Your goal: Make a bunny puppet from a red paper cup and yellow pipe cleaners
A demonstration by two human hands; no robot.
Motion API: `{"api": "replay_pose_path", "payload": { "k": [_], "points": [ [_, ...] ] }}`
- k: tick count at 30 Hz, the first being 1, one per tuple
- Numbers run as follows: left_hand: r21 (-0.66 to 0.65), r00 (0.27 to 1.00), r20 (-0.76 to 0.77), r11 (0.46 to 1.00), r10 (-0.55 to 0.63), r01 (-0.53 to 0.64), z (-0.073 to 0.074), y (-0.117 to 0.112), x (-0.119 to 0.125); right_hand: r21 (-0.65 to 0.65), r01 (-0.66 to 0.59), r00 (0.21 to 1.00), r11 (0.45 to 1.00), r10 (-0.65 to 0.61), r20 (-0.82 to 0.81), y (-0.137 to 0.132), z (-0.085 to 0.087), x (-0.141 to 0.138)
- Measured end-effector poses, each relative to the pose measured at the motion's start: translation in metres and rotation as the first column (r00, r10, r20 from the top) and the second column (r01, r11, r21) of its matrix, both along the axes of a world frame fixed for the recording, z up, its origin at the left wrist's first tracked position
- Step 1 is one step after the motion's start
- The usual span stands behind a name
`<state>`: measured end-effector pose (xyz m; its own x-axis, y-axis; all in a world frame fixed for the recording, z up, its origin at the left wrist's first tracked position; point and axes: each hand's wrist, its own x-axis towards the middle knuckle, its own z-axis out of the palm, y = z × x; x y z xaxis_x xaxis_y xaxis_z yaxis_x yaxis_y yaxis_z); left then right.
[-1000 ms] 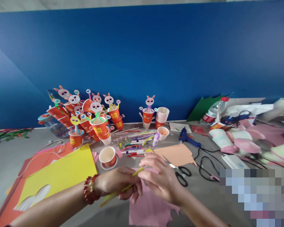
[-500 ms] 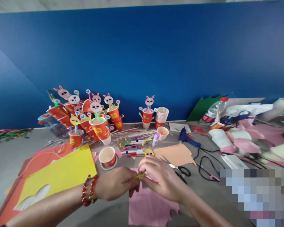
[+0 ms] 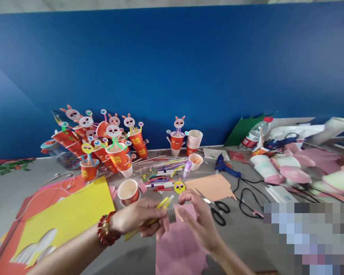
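Note:
My left hand, with red bead bracelets at its wrist, is closed around a thin yellow strip with a whitish end. A greyish roll, which looks like clear tape, shows at its fingertips; blur hides the details. Just to the right, my right hand is open, thumb and fingers apart, holding nothing I can see. Under both hands lies pink paper. A yellow rabbit face cut-out lies beyond them, and an orange paper cup stands behind my left hand.
Rabbit-topped paper cups crowd the back left. A cup stack, a glue stick and a blue glue gun stand or lie farther back. Black-handled scissors rest right of my right hand. Yellow paper covers the left.
My hands have moved apart; before, both met at a small yellow piece. My right hand has opened, and the yellow strip and greyish roll now show at my left hand.

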<state>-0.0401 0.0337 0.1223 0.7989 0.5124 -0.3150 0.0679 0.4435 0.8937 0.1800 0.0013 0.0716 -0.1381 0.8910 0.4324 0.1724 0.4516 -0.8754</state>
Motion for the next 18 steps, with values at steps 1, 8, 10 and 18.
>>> {"api": "replay_pose_path", "payload": {
  "k": [1,8,10,18],
  "points": [
    [-0.015,1.000,0.014,1.000,0.006,-0.006,-0.001,0.000,0.001,0.046,0.031,0.999,0.998,-0.032,0.018,-0.002,0.001,0.001],
    [-0.027,0.998,0.056,0.999,0.032,-0.031,-0.007,-0.005,0.007,0.018,-0.055,0.998,0.998,0.055,0.007,0.005,0.019,-0.005],
    [-0.031,0.997,0.061,0.999,0.038,-0.037,-0.009,-0.006,0.008,-0.018,-0.094,0.995,0.995,0.093,-0.021,0.008,0.021,-0.008],
    [0.043,0.997,0.041,0.996,0.073,-0.074,-0.016,-0.010,0.012,-0.142,-0.140,0.987,0.980,0.127,-0.100,0.009,0.017,-0.006]
  ]
}}
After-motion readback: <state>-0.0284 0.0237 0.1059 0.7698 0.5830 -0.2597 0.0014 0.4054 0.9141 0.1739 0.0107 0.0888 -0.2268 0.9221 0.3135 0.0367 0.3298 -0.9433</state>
